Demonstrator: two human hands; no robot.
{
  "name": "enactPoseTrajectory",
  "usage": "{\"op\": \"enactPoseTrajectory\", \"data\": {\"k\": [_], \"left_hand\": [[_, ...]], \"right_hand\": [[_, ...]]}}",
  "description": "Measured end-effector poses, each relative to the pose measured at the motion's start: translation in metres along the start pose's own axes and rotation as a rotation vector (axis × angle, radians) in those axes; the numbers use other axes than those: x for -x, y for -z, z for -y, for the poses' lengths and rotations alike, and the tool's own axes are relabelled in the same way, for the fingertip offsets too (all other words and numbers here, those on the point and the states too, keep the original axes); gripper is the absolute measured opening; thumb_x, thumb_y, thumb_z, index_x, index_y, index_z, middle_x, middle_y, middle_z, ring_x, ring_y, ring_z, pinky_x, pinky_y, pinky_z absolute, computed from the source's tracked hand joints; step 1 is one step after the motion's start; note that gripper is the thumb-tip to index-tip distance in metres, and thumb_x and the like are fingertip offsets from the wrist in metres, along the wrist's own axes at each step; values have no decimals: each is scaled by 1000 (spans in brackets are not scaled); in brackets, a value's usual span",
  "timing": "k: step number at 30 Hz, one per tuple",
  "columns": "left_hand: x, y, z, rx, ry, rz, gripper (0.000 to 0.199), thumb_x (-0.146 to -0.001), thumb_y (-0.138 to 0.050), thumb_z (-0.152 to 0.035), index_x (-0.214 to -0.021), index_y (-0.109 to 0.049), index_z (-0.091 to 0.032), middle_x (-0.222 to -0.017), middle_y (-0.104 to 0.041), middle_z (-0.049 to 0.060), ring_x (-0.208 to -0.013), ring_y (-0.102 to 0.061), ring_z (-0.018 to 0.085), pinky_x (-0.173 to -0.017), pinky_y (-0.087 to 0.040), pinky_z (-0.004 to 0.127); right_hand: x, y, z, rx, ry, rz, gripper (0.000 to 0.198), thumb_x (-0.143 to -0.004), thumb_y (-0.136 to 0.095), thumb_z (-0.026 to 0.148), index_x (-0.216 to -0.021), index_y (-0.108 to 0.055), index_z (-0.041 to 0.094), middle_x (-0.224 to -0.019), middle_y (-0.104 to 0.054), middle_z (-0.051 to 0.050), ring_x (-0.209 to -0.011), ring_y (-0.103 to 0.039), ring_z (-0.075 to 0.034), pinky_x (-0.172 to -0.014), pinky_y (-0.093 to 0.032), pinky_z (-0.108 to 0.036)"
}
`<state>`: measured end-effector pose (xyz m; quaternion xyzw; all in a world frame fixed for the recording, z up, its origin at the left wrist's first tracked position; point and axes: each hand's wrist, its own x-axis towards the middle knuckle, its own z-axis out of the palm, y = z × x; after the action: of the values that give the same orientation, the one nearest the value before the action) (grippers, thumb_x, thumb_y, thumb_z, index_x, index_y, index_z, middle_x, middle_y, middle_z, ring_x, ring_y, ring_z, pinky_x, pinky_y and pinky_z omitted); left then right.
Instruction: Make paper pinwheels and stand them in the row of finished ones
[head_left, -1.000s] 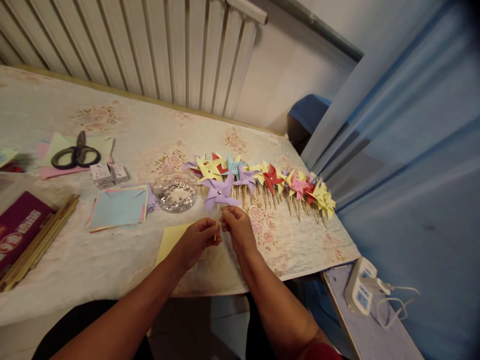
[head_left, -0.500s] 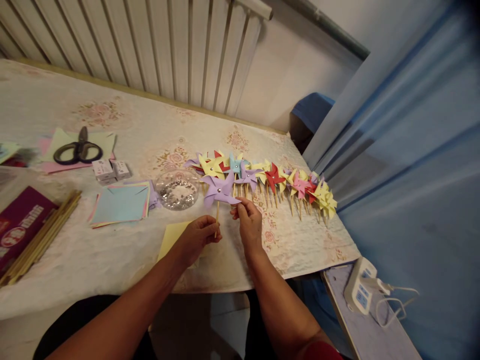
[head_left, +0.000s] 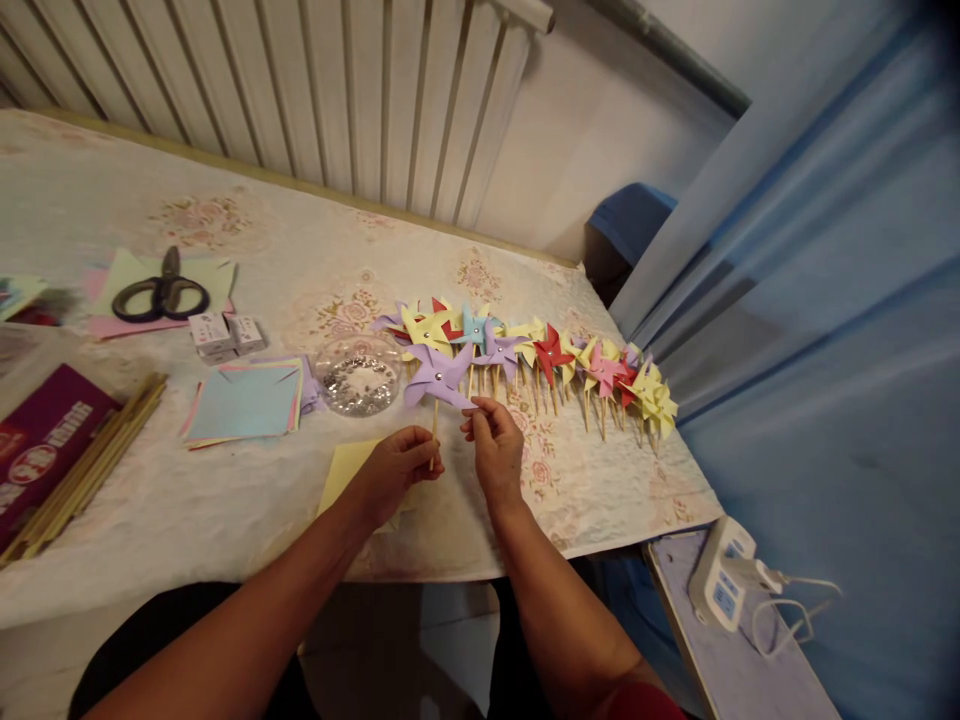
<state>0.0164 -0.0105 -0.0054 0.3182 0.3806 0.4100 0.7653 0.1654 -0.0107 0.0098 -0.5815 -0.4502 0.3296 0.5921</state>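
A purple paper pinwheel (head_left: 438, 377) with a silvery pin at its centre stands upright in front of me. My left hand (head_left: 409, 458) is closed around the lower part of its thin wooden stick. At the pinwheel's lower right blade, the fingertips of my right hand (head_left: 495, 445) meet the paper tip; whether they pinch it or only touch it is hard to see. Behind and to the right lie several finished pinwheels, among them a red pinwheel (head_left: 550, 354) and a pink pinwheel (head_left: 604, 370). A yellow paper sheet (head_left: 346, 468) lies partly under my left hand.
Left of the pinwheels sits a clear round dish (head_left: 360, 402) of small metal pins. Further left are cut paper squares (head_left: 244, 405), small white boxes (head_left: 214, 335), scissors (head_left: 161, 295) and wooden sticks (head_left: 97, 465). A power strip (head_left: 724, 575) with a cable rests beyond the table's right edge.
The purple pinwheel's blades have turned slightly, with the lower right tip now lower. Both hands stay in nearly the same place, and the view has shifted a little.
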Motion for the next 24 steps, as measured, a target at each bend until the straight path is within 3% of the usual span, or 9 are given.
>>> {"op": "enactPoseTrajectory", "data": {"k": [9,19,24], "left_hand": [[-1,2,0,25,-16,18,33,-65,-83,-36,-72,-58,-16,-63,-62,-2,-60,-55,10,-65,-47,26],[1,0,-4,24,-14,28,36,-64,-84,-38,-71,-57,-15,-64,-63,-1,-61,-56,11,-65,-46,26],[0,2,-2,5,-31,29,33,-66,-82,-38,-72,-58,-16,-65,-62,-1,-61,-56,11,-66,-46,27]], "right_hand": [[18,-11,-2,41,2,97,20,-86,-55,27,-101,-68,21,-87,-71,-2,-67,-64,-14,-67,-51,-28],[29,-15,3,73,36,74,31,-86,-53,26,-114,-66,21,-97,-73,-5,-69,-65,-14,-72,-54,-31],[23,-15,4,-42,-78,72,24,-83,-60,31,-103,-67,20,-87,-73,-3,-65,-63,-14,-64,-52,-28]]}}
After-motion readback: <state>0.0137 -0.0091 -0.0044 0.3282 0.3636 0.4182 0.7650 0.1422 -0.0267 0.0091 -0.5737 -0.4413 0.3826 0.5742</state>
